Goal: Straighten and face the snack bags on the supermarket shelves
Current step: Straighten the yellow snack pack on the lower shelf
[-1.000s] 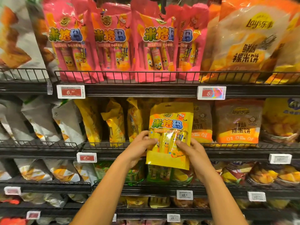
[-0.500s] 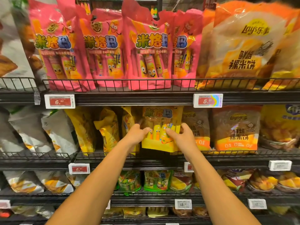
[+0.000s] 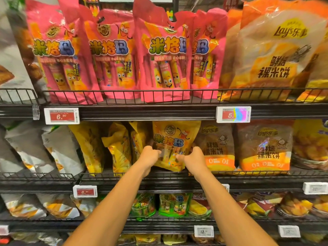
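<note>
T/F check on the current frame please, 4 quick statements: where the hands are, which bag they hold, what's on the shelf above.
1. Both hands grip the yellow snack bag: left hand, right hand. True.
2. That bag sits on the top shelf. False: it is on the second shelf, under the pink snack bags.
3. The bag's printed front faces the camera. True.
4. The price tag above left reads 13. False: it starts with 6.
</note>
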`<state>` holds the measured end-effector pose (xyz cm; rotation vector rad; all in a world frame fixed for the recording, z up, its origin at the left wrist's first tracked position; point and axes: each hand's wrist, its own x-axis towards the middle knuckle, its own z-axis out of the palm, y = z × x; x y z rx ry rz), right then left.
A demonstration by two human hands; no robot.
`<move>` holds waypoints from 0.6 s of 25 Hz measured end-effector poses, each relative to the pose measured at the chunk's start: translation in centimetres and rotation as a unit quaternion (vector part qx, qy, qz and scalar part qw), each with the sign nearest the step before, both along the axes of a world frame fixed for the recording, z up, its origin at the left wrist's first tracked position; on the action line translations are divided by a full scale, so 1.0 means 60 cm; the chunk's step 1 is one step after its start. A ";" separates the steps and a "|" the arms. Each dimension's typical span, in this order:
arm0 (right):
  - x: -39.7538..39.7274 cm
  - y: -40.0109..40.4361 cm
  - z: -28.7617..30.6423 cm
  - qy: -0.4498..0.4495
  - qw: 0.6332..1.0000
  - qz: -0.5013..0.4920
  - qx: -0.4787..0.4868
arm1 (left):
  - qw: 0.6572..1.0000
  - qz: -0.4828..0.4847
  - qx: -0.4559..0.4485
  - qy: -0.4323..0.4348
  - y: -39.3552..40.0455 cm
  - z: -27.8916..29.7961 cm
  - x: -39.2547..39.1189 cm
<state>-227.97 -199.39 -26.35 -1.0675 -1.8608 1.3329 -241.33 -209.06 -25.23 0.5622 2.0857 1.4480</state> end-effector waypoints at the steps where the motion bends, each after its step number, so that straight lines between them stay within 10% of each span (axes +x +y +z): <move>1: 0.000 0.000 -0.004 0.002 1.000 0.000 -0.004 | 1.000 -0.012 0.005 -0.013 -0.004 -0.005 0.002; 15: 0.030 -0.025 0.027 0.080 0.996 -0.002 -0.038 | 0.983 -0.108 0.088 -0.124 -0.064 0.027 0.018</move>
